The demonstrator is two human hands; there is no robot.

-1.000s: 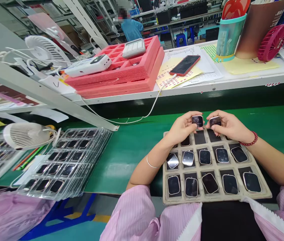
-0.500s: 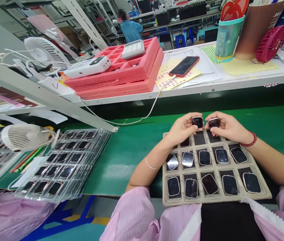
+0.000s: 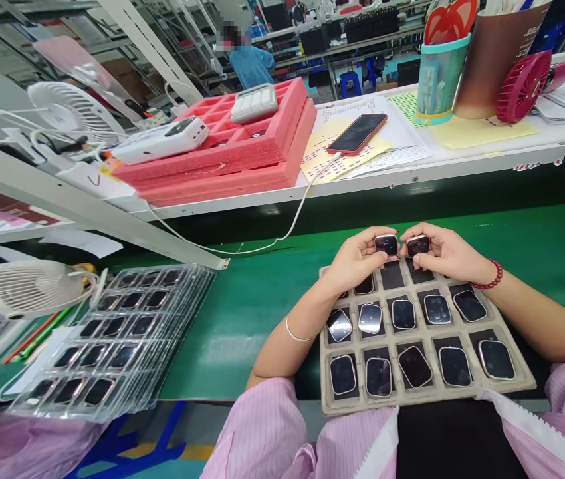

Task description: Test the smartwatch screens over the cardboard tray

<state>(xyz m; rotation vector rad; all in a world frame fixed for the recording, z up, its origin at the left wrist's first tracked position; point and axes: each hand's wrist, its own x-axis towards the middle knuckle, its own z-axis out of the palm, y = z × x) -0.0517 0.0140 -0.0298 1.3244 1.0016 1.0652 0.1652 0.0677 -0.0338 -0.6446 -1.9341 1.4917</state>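
Note:
My left hand (image 3: 362,256) is closed on a watch case (image 3: 386,245) with a dark screen, pinched between thumb and fingers. Close beside it, my right hand (image 3: 447,251) grips a second watch case (image 3: 417,246), its dark screen also facing me. Both are held over the back row of a beige tray (image 3: 486,392). Watch cases such as this one (image 3: 454,366) lie face up in the tray's pockets, some turned askew. Two pockets below my hands show only dark bottoms; my hands and forearms cover part of the back row.
Stacked clear trays (image 3: 127,326) of watch cases stand left on the green bench (image 3: 242,319), near a white fan (image 3: 33,286). A shelf above carries red foam trays (image 3: 282,153), a phone (image 3: 357,134) on a white cable (image 3: 292,229), a cup (image 3: 442,80) and a magenta fan (image 3: 522,90).
The whole view has shifted slightly, with the scene moving left. Both hands stay over the tray with the same two watch cases; the right one's screen looks tilted a little differently.

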